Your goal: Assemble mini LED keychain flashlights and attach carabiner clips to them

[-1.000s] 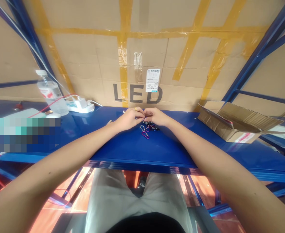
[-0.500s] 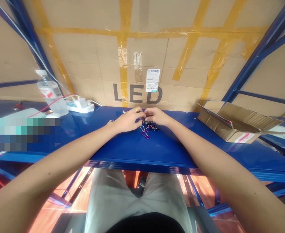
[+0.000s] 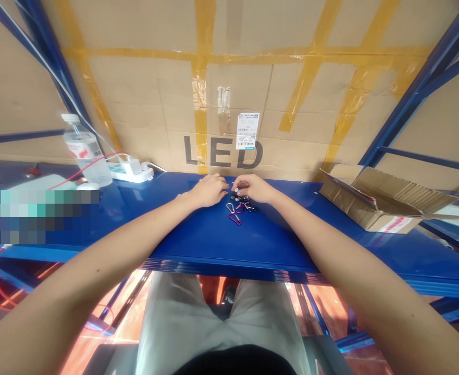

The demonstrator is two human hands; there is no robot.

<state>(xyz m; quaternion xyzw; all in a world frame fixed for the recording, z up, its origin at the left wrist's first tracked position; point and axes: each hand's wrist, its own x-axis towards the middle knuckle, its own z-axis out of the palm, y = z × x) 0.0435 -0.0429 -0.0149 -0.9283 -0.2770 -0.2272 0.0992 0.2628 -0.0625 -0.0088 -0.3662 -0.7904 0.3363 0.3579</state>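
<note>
Carabiners (image 3: 240, 207), some silver and some purple-pink, lie in a small heap on the blue tabletop (image 3: 198, 239), in front of the two hands and between the forearms. The left hand (image 3: 211, 190) is low over the tabletop, back upward, fingers bent; I cannot tell whether it holds something. The right hand (image 3: 255, 188) is just beside the heap, its thumb and finger brought close together; perhaps a small shiny piece is there, but the view is too small to be certain. Further right stands an open cardboard box (image 3: 346, 202).
</note>
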